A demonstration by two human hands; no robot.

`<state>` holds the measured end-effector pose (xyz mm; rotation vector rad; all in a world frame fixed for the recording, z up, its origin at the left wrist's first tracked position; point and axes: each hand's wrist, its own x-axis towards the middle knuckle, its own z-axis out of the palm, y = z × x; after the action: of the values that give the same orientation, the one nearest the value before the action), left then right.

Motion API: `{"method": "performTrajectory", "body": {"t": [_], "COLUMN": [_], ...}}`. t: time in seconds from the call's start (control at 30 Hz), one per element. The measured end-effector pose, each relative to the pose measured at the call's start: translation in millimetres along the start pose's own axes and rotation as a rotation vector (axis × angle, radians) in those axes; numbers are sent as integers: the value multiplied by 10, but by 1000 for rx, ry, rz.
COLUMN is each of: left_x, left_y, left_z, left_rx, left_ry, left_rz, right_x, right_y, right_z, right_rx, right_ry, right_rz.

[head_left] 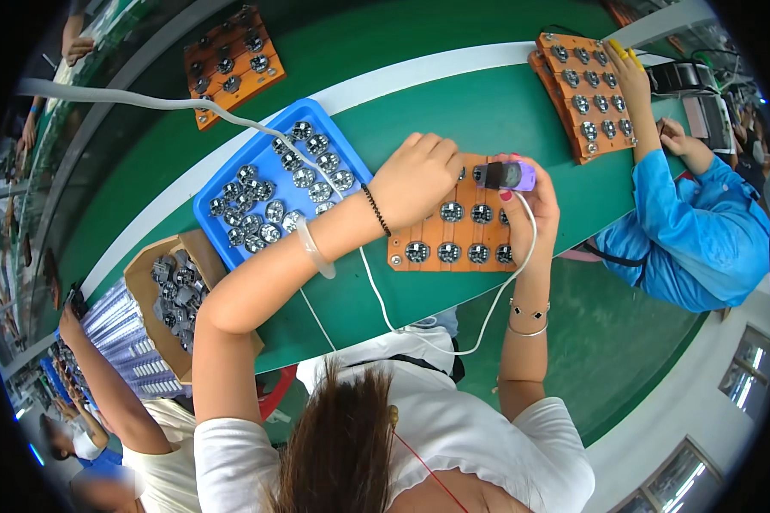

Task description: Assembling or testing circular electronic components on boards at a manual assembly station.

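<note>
My left hand (pixel 417 178), with a black beaded bracelet and a pale bangle at its wrist, is closed over the upper left corner of an orange fixture board (pixel 464 232). Its fingertips are hidden, so what they hold cannot be seen. On the board sit rows of small round silver-and-black parts (pixel 451 211). At the board's right side, my right hand (pixel 539 201) grips a small purple device with a dark end (pixel 512 176) between thumb and fingers. From the device a white cable (pixel 500 308) loops down and back to the left.
Left of the board, a blue tray (pixel 210 205) contains many round parts. A cardboard box (pixel 137 265) of dark pieces stands beyond it. Another loaded board (pixel 235 64) lies at the back. A blue-sleeved co-worker (pixel 684 231) touches stacked boards (pixel 586 98) at right.
</note>
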<state>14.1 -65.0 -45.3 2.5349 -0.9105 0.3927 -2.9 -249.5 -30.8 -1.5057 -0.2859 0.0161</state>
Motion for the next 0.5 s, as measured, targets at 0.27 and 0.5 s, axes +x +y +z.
{"method": "performTrajectory", "body": {"t": [0.27, 0.5], "left_x": [62, 115], "left_y": [47, 90], "left_z": [6, -88], "left_rx": [22, -20], "left_ry": [25, -131], "left_rz": [51, -24], "right_x": [-11, -6], "right_y": [57, 54], "right_z": [-15, -20], "right_rx": [172, 154], "right_ry": [160, 168], "right_rz": [62, 91]}}
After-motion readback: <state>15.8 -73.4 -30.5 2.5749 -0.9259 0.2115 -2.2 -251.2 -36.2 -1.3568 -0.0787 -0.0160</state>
